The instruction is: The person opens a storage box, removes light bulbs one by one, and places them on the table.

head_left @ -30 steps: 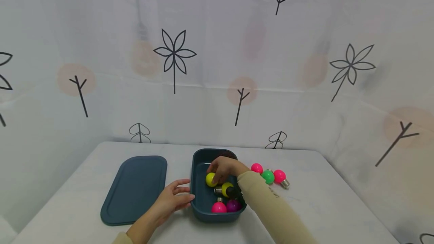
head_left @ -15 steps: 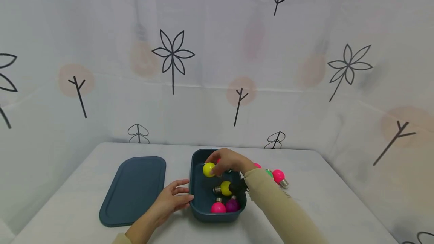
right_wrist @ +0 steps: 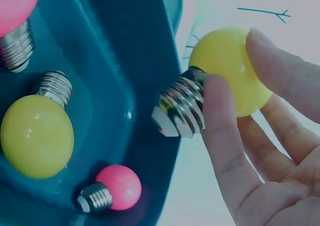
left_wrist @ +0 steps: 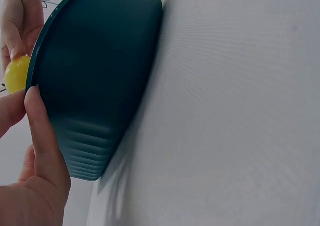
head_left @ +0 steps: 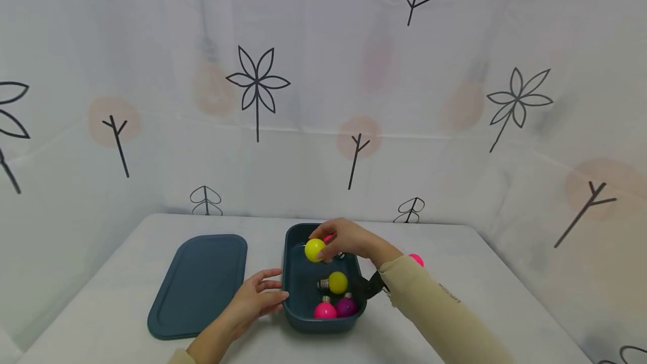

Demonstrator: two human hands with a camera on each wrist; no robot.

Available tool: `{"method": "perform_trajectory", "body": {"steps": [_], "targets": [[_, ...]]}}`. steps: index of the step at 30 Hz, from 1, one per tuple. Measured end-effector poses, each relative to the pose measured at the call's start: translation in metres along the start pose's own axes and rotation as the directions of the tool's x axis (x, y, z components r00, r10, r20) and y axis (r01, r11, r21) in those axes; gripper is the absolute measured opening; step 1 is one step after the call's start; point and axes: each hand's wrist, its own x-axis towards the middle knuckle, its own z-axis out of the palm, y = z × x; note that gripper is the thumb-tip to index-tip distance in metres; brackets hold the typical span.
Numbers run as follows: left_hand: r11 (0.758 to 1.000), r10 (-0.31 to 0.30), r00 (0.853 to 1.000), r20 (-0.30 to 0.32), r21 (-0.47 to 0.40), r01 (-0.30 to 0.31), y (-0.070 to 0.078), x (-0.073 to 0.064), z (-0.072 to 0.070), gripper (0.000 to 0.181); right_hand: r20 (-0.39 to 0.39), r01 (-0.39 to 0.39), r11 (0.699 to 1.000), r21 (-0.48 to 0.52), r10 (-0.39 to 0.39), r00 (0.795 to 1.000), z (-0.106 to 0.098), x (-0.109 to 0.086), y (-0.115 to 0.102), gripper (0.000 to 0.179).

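Note:
A yellow light bulb (head_left: 314, 250) is pinched between the thumb and fingers of my right hand (head_left: 349, 239), over the back part of a dark teal box (head_left: 321, 326). Its metal screw base (right_wrist: 182, 105) shows in the right wrist view, beside the box rim. My left hand (head_left: 256, 299) rests its loosely extended fingers against the box's left side, fingertips right at the rim in the left wrist view. Inside the box lie another yellow bulb (head_left: 338, 283), a pink bulb (head_left: 325, 310) and a purple bulb (head_left: 346, 306). A further pink bulb (head_left: 327, 238) is partly hidden behind the right hand.
A flat dark teal lid (head_left: 199, 285) lies on the white table (head_left: 445, 296), left of the box. To the right, a pink bulb (head_left: 416, 259) peeks out behind the right sleeve (head_left: 440, 308). A patterned white curtain (head_left: 303, 167) hangs behind the table.
My right hand has raised the yellow bulb from the box's floor and moved it toward the back. Its sleeve now hides most bulbs on the table. The left hand stays put.

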Motion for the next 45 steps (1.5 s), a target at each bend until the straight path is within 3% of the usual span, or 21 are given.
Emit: {"method": "perform_trajectory", "body": {"steps": [8, 12, 20, 31, 45], "targets": [[1.000, 0.004, 1.000, 0.002, -0.004, -0.004, 0.000, 0.000, 0.001, 0.066, -0.085, 0.010, 1.000, 0.011, -0.009, 0.996, -0.012, -0.021, 0.000, 0.039], [1.000, 0.021, 1.000, 0.009, -0.014, -0.021, -0.001, 0.000, 0.000, 0.065, -0.136, -0.020, 1.000, -0.002, 0.020, 0.990, -0.019, -0.032, 0.005, 0.038], [1.000, 0.026, 1.000, 0.011, -0.010, -0.026, -0.001, 0.000, 0.000, 0.063, -0.218, -0.078, 0.996, 0.031, 0.083, 0.972, -0.031, -0.051, 0.022, 0.040], [0.999, 0.029, 1.000, 0.011, -0.015, -0.029, -0.002, 0.000, 0.001, 0.063, -0.325, -0.146, 0.988, -0.040, 0.125, 0.937, -0.048, -0.072, 0.045, 0.041], [0.999, 0.033, 0.999, 0.000, -0.028, -0.033, -0.002, -0.001, 0.000, 0.065, -0.367, -0.239, 0.971, -0.025, 0.213, 0.906, -0.049, -0.090, 0.086, 0.039]]}}
